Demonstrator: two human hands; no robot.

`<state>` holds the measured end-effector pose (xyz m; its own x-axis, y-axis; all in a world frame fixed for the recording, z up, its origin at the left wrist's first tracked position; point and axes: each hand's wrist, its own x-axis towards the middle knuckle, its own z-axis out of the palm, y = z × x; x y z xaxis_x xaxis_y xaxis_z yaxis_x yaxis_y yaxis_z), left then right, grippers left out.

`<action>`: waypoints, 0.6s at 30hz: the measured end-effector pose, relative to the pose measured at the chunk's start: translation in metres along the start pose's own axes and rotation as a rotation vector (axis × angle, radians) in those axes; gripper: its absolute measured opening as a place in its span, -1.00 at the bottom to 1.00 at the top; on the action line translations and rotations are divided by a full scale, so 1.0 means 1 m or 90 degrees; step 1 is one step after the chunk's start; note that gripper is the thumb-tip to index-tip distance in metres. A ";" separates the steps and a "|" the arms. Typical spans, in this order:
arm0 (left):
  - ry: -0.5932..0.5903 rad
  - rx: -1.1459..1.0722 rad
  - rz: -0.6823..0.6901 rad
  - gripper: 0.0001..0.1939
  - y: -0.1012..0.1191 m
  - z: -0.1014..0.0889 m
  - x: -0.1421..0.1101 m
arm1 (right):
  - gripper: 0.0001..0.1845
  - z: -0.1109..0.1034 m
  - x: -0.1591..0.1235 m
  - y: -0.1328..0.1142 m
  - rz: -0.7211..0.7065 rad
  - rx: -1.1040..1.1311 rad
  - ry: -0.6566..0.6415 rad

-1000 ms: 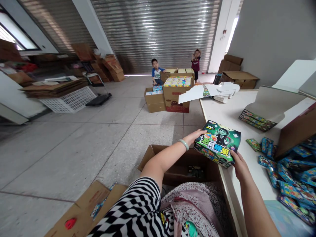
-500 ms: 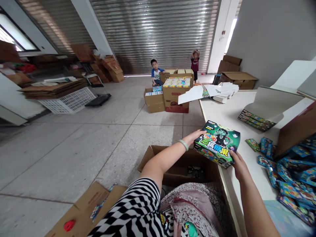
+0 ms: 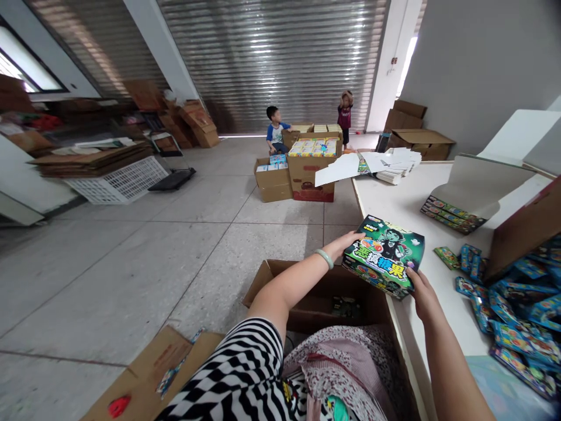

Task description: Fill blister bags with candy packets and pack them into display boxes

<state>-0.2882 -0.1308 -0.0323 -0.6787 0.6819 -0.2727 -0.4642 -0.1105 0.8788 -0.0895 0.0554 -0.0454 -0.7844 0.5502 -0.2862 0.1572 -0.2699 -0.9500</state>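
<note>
A green and black printed candy box (image 3: pixel 384 255) is held at the near edge of the white table, tilted so its top and front face me. My left hand (image 3: pixel 347 243) grips its left end, and my right hand (image 3: pixel 421 292) grips its right end with the thumb on the front corner. Below it, between my body and the table, stands an open cardboard carton (image 3: pixel 280 270) with another dark printed box (image 3: pixel 346 306) inside. To the right, on the white table (image 3: pixel 394 202), lie many small blue and green candy packs (image 3: pixel 517 342).
An open display box (image 3: pixel 456 211) with rows of packs and a stack of flat white card blanks (image 3: pixel 397 164) are on the table. Filled cartons (image 3: pixel 313 175) stand on the floor ahead, with two people (image 3: pixel 276 133) behind them. Flattened cardboard (image 3: pixel 151 362) lies at lower left.
The candy box stays in both hands at nearly the same place. The view has shifted very slightly, and the seated person's head has turned.
</note>
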 end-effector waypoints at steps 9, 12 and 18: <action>-0.001 0.002 0.014 -0.60 -0.002 -0.002 0.002 | -0.38 0.004 -0.006 -0.003 -0.010 0.003 0.014; -0.013 0.002 0.014 -0.58 -0.002 -0.002 0.002 | -0.36 0.004 -0.006 -0.004 -0.016 0.002 0.019; -0.017 0.004 0.014 -0.58 -0.002 -0.003 0.003 | -0.31 0.001 -0.001 -0.002 0.002 0.010 0.009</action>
<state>-0.2905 -0.1306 -0.0360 -0.6734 0.6982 -0.2431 -0.4461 -0.1215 0.8867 -0.0893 0.0541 -0.0431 -0.7751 0.5610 -0.2907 0.1496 -0.2841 -0.9471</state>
